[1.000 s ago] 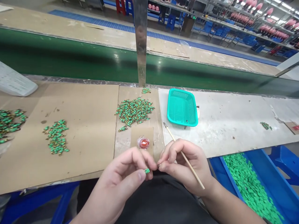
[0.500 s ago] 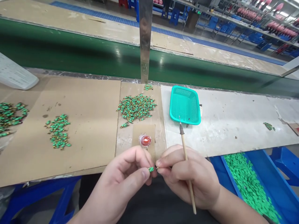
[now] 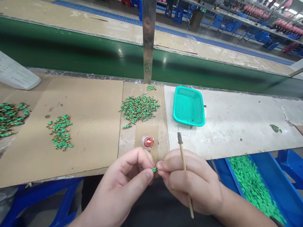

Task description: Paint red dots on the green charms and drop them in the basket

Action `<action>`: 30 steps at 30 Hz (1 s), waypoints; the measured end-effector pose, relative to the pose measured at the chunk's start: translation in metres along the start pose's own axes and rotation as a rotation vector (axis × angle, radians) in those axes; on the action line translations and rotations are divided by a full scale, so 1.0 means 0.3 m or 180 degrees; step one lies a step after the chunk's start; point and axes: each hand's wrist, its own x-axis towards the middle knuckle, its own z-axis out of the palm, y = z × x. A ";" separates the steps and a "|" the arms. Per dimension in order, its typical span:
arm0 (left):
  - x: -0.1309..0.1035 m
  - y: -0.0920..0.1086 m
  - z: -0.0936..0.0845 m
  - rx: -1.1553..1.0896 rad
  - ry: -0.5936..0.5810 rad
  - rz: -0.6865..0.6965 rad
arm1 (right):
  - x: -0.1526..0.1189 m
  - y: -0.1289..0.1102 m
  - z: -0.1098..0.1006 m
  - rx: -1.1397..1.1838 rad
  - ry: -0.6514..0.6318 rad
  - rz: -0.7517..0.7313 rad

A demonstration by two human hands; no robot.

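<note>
My left hand (image 3: 133,181) pinches a tiny green piece (image 3: 154,169) between thumb and forefinger. The fingertips of my right hand (image 3: 193,179) meet the piece's right end, where a small dark part shows; most of that part is hidden. Also held in my right hand is a thin wooden-handled brush (image 3: 182,153), tilted upright between the fingers, with a dark collar and a fine tip pointing away from me. Just beyond my hands sits a small round blob of glossy red material (image 3: 149,142) on a cardboard square.
A large pile of green-and-gold pieces (image 3: 139,107) lies ahead, with a smaller pile (image 3: 61,132) to the left. A teal perforated basket (image 3: 188,122) stands right of centre. Below the table's right edge, a blue bin (image 3: 281,179) contains green discs. A metal post (image 3: 148,41) rises behind.
My right fingertips have moved left and closed the gap to the green piece, bringing the small dark part against it. The brush has swung slightly left with my right hand.
</note>
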 end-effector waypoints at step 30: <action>-0.026 -0.003 -0.013 0.0467 -0.0034 0.0289 | 0.024 0.004 0.016 0.0116 -0.0038 0.0391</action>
